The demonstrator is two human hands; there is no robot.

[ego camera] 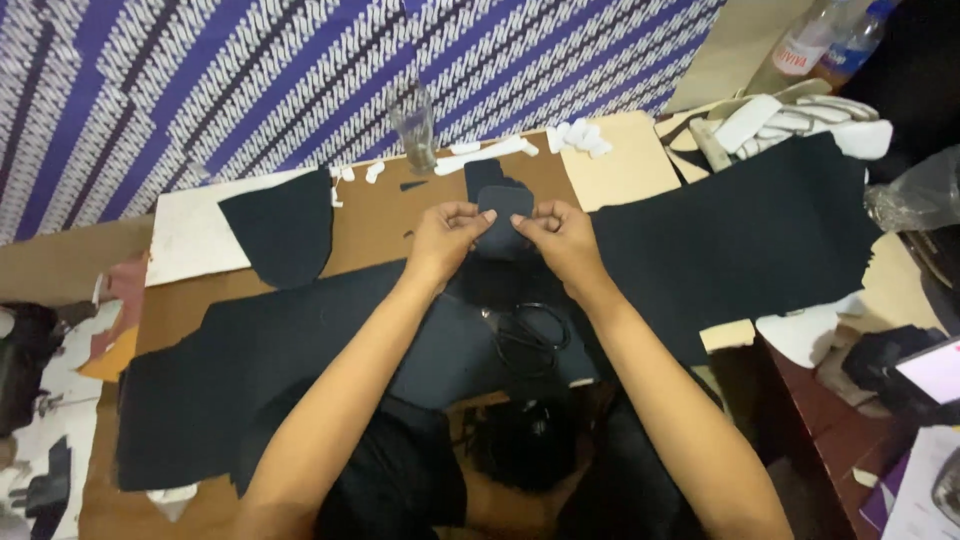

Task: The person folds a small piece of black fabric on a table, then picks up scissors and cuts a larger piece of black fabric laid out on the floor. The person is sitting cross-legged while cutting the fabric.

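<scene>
Two bare hands meet in the middle of the view, over a brown cardboard-covered counter (380,225). The left hand (445,238) and the right hand (560,238) each pinch one small dark grey fabric piece with a rounded top (503,212). The fingers of both hands are pressed narrow on its edges, the left fingers at its 9 o'clock side and the right fingers at its 3 o'clock side. The piece is held up just above the counter, between the two hands.

Under the arms lies a big sheet of black cloth (740,225). It runs from 8 o'clock across to 3 o'clock. A pair of black-handled scissors (530,335) rests on this cloth at 6 o'clock from the hands, near the right arm.

At 9 o'clock from the hands sits a black curved cut piece of cloth (285,225), lying partly on a white board (185,235). At 11 o'clock stands a clear drinking glass (414,128), upright. Little white scraps (490,152) lie along the far edge of the counter at 12 o'clock, just beside the glass.

At 2 o'clock there is a heap of white and cream cloth bits (790,118). Beyond it lie two clear plastic bottles (815,45). Behind the counter hangs a purple and white striped patterned cloth (250,80), filling the top from 10 o'clock to 1 o'clock.
</scene>
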